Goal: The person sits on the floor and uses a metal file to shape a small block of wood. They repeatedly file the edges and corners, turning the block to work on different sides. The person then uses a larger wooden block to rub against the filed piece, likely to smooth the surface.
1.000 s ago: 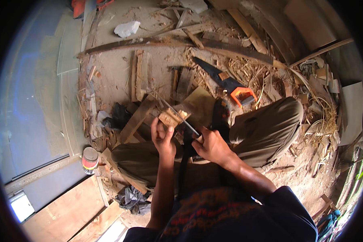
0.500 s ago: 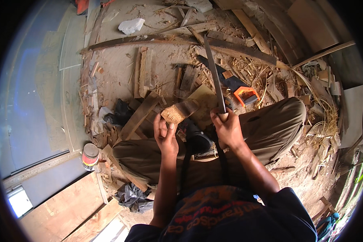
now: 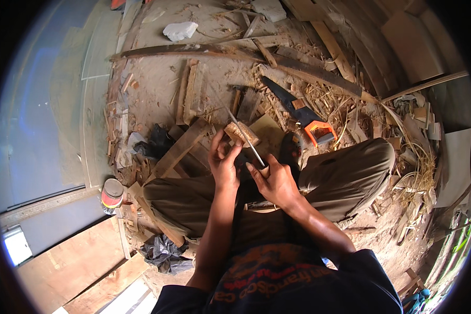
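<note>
A small wooden block point(image 3: 251, 136) with a rough, pale tan face is held up between the thumb and fingers of my left hand point(image 3: 225, 163). My right hand point(image 3: 273, 180) is closed round the short wooden handle of a long, narrow metal file point(image 3: 254, 150). The file slants up and to the left across the block's face and appears to touch it. Its far tip is thin and blurred against the floor. Both hands are over my lap, between my bent knees.
Beyond my right knee lies a handsaw point(image 3: 303, 112) with an orange handle, among wood shavings. Wooden offcuts point(image 3: 189, 94) and a long beam point(image 3: 193, 49) lie ahead. On the left stand a tin point(image 3: 112, 193) and a black plastic bag point(image 3: 165, 254).
The file has swung down from upright onto the block, tilting left. My right hand has moved left and nearer to me, and the block has turned and shifted slightly right.
</note>
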`<state>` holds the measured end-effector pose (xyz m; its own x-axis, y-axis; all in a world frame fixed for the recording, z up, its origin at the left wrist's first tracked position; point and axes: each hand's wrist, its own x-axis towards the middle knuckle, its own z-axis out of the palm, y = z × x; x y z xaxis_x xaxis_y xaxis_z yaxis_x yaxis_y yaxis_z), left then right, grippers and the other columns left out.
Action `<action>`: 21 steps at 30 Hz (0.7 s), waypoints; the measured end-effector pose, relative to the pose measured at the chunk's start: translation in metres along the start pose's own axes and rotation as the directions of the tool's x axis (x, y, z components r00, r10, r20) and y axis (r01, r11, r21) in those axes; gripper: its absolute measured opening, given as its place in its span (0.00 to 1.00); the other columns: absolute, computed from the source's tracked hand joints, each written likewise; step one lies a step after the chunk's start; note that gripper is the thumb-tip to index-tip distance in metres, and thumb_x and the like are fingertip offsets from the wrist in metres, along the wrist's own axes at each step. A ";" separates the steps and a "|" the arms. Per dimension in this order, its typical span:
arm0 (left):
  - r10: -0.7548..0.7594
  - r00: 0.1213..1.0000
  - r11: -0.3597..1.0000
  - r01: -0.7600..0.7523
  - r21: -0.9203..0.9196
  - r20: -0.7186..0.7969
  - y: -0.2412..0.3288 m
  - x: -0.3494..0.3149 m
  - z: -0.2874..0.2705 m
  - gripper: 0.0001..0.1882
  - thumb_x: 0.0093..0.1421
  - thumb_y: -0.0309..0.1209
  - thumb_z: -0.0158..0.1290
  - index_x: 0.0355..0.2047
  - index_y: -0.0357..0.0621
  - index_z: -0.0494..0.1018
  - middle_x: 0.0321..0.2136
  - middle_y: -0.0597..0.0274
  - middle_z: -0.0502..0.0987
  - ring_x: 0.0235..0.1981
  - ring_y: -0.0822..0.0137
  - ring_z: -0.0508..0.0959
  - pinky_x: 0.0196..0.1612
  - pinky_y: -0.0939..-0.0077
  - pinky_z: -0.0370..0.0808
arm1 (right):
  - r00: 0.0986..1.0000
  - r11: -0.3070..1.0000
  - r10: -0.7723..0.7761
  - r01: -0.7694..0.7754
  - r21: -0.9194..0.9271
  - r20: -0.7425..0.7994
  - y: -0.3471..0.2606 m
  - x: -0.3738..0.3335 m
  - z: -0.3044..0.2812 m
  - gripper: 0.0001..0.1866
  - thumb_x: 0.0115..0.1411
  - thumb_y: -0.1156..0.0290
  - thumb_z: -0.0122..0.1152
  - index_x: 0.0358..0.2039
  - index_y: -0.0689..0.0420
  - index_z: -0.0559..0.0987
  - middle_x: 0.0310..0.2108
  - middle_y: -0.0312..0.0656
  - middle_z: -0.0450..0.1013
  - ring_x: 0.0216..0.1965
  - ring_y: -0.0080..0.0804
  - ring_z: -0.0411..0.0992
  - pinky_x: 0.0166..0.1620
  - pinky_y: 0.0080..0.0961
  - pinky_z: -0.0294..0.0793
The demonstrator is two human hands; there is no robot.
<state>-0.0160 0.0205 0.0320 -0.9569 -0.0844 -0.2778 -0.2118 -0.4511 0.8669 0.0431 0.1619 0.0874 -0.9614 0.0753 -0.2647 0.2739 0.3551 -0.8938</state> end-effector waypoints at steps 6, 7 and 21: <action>0.007 1.000 1.000 -0.007 0.020 -0.009 0.001 0.003 0.002 0.32 0.57 0.20 0.65 0.62 0.32 0.68 0.53 0.53 0.76 0.55 0.65 0.75 0.57 0.70 0.73 | 1.000 1.000 0.013 -0.013 0.005 -0.010 0.001 0.007 0.000 0.20 0.65 0.62 0.65 0.42 0.70 0.74 0.14 0.51 0.72 0.19 0.44 0.78 0.24 0.37 0.72; 0.016 1.000 0.999 -0.016 0.028 -0.003 0.001 0.004 0.003 0.33 0.57 0.20 0.65 0.62 0.31 0.68 0.54 0.53 0.75 0.56 0.65 0.74 0.57 0.70 0.73 | 0.999 1.000 -0.022 0.022 0.004 -0.030 0.004 0.007 0.002 0.21 0.66 0.62 0.65 0.42 0.71 0.74 0.13 0.50 0.71 0.16 0.38 0.77 0.22 0.33 0.70; 0.007 1.000 1.000 -0.007 0.003 0.000 -0.003 0.006 -0.003 0.36 0.56 0.19 0.66 0.63 0.25 0.65 0.57 0.47 0.73 0.59 0.61 0.72 0.60 0.68 0.74 | 0.999 0.999 0.044 -0.044 -0.020 0.024 -0.002 0.007 0.000 0.20 0.66 0.62 0.65 0.43 0.70 0.74 0.12 0.49 0.71 0.15 0.35 0.73 0.21 0.33 0.68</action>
<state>-0.0210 0.0183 0.0267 -0.9583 -0.0877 -0.2720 -0.2060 -0.4476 0.8702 0.0356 0.1616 0.0867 -0.9474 0.0683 -0.3126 0.3150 0.3699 -0.8741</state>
